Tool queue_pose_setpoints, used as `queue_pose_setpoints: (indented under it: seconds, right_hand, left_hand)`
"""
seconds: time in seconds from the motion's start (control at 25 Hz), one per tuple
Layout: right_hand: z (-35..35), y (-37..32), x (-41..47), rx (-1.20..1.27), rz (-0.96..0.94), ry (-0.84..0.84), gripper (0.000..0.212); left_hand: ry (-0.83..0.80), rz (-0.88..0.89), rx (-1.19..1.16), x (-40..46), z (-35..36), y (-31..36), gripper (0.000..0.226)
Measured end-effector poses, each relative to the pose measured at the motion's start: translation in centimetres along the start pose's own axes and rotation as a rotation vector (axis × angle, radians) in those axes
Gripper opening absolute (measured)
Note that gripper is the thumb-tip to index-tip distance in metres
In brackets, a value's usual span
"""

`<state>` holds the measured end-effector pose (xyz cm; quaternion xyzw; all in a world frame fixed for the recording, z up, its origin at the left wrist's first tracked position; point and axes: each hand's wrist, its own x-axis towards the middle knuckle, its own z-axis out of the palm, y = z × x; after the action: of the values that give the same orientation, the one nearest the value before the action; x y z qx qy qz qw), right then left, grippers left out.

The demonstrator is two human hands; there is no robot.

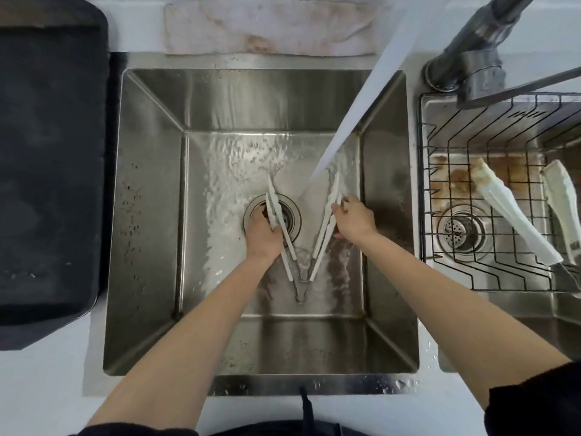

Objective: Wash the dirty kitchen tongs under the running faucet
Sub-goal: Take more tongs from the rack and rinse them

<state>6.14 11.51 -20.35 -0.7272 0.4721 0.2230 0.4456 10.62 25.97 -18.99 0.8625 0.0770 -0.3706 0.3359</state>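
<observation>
Both hands down in the sink (147,196)! Left hand (262,236) grips one tongs (327,228) arm, right hand (355,220) pinches the other, spread wide under the water stream (355,99).

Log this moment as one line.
task: wash tongs | left hand: grips left arm | right hand: grips right arm | tongs: spread open | water stream: hits right arm | second tongs: in rack

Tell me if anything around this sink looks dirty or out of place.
Yes. The second tongs in the wire rack on the right carry brown grime at the tip, with brown residue on the basin floor below. The cloth behind the main sink is stained too.
</observation>
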Motion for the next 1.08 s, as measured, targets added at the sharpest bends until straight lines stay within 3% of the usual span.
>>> queue_pose_setpoints:
  seconds: [0.32,0.6,1.08]
  right_hand:
    - [-0.4,-0.4,-1.2,-0.052,-0.003,-0.061,0.047]
    - [-2.8,-2.5,-4.7,-0.205,-0.166,-0.096,0.053]
    - [-9.5,-3.1,-11.8,-0.372,-0.554,0.108,0.054]
  left_hand:
    - [-0.062,-0.040,-0.038,-1.1,-0.6,0.4,0.040]
    - [-0.086,0.032,0.044,-2.8,-2.8,1.6,0.043]
    - [0.013,0.478,0.355,-9.7,-4.8,7.8,0.050]
